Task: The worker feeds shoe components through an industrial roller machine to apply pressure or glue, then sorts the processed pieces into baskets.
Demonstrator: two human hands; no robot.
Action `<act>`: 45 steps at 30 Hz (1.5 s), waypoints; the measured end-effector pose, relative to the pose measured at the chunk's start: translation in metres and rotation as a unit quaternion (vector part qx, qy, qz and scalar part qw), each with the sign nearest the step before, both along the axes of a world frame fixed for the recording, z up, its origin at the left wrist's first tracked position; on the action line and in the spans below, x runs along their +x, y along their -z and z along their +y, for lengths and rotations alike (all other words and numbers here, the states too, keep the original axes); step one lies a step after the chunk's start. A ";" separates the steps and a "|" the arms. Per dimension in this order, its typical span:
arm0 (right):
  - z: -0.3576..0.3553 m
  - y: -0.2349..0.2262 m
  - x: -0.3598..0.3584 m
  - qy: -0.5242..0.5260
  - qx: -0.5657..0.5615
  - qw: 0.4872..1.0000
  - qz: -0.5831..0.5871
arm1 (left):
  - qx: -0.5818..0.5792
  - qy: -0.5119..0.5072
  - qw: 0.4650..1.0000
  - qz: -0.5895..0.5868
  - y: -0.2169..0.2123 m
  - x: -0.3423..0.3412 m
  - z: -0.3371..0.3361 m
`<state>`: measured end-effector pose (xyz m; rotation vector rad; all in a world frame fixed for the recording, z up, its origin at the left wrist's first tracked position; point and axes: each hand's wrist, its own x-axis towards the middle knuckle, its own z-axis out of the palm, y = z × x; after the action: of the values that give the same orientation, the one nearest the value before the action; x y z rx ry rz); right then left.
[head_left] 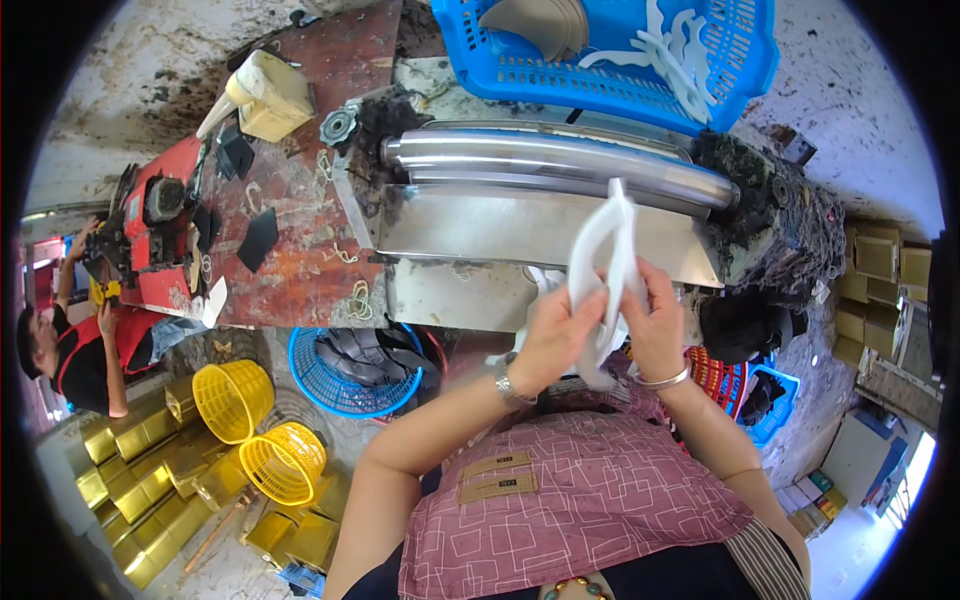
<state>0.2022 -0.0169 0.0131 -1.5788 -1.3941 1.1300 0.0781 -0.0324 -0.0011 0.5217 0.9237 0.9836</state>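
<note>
White curved strips [625, 240] are clamped between the fingers of the person's left hand [560, 335] and right hand [655, 322], on the near side of the steel roller [540, 155]. Beyond the roller, a blue basket [600, 97] holds similar pale strips [682, 85].

My workshop, evidenced by a twin-roller machine [560, 160], a blue parts basket [560, 85] behind it and a stained workbench [300, 205] left of it.

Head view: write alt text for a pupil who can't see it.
The left hand and right hand hold curved white material before shiny metal rollers; beyond sits a blue basket containing brown pieces and white strips.
</note>
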 end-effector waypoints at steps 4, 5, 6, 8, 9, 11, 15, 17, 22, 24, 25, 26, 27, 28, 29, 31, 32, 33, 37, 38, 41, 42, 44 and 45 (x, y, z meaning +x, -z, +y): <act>0.000 0.003 0.001 0.007 0.059 0.993 -0.104 | 0.017 -0.048 0.999 -0.008 -0.003 0.013 -0.005; 0.001 0.005 0.003 -0.010 0.067 0.991 -0.115 | 0.003 -0.052 0.999 0.007 -0.003 0.013 -0.003; 0.002 0.007 0.006 0.020 0.065 0.990 -0.121 | -0.025 -0.047 0.999 0.008 -0.002 0.012 -0.001; 0.006 0.013 0.014 0.015 0.003 0.995 -0.096 | -0.052 -0.038 0.998 0.010 0.002 0.004 0.005; 0.008 0.017 0.021 0.025 -0.006 0.994 -0.108 | -0.094 -0.060 0.993 -0.027 0.005 -0.003 0.009; 0.012 0.025 0.033 0.111 -0.144 0.977 0.115 | -0.133 -0.077 0.986 -0.064 0.012 -0.015 0.013; 0.016 0.038 0.045 0.015 -0.169 0.981 0.093 | -0.204 -0.035 0.978 -0.021 0.018 -0.021 0.018; 0.023 0.043 0.043 0.020 -0.136 0.988 0.069 | -0.193 -0.011 0.981 -0.024 0.017 -0.018 0.029; 0.058 0.047 0.034 0.061 -0.222 0.950 0.209 | -0.209 0.023 0.977 0.028 0.019 -0.015 0.087; 0.073 0.040 0.033 0.019 -0.139 0.988 0.063 | -0.170 0.019 0.980 0.099 0.021 -0.017 0.096; 0.079 0.034 0.032 0.020 -0.129 0.990 0.056 | -0.181 0.014 0.977 0.109 0.023 -0.020 0.098; 0.087 0.027 0.032 -0.026 0.014 0.991 -0.130 | -0.152 0.012 0.984 0.097 0.025 -0.027 0.098; 0.093 0.021 0.030 -0.076 0.144 0.937 -0.309 | -0.138 0.008 0.986 0.095 0.026 -0.034 0.097; 0.110 0.015 0.029 -0.081 0.257 0.897 -0.350 | -0.139 0.043 0.979 0.142 0.027 -0.042 0.097; 0.132 0.011 0.025 -0.085 0.350 0.849 -0.387 | -0.145 0.058 0.978 0.137 0.029 -0.047 0.095; 0.174 0.016 0.005 -0.139 0.160 0.917 -0.338 | -0.137 0.069 0.983 0.096 0.030 -0.053 0.091; 0.200 0.022 -0.009 -0.193 0.027 0.926 -0.323 | -0.143 0.073 0.984 0.082 0.029 -0.055 0.089; 0.222 0.029 -0.022 -0.230 -0.125 0.917 -0.300 | -0.156 0.065 0.980 0.103 0.027 -0.055 0.087; 0.267 0.044 -0.055 -0.349 -0.229 0.880 -0.229 | -0.230 0.204 0.941 0.145 0.010 -0.050 0.070; 0.267 0.039 -0.057 -0.440 -0.224 0.850 -0.182 | -0.222 0.208 0.952 0.035 0.006 -0.047 0.069; 0.237 0.010 -0.044 -0.375 0.089 0.914 -0.124 | -0.212 0.154 0.946 -0.192 0.003 -0.038 0.083; 0.215 0.002 -0.037 -0.357 0.125 0.919 -0.113 | -0.185 0.101 0.926 -0.314 0.004 -0.037 0.093; 0.167 -0.005 -0.026 -0.311 0.266 0.902 -0.138 | -0.179 0.096 0.914 -0.352 0.010 -0.035 0.113; 0.146 -0.003 -0.025 -0.290 0.357 0.871 -0.173 | -0.130 0.102 0.893 -0.418 0.014 -0.034 0.121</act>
<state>0.1774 0.1295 0.0156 -0.8494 -2.2932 0.4980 0.0441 0.0885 -0.0154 -0.0588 0.2020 0.7599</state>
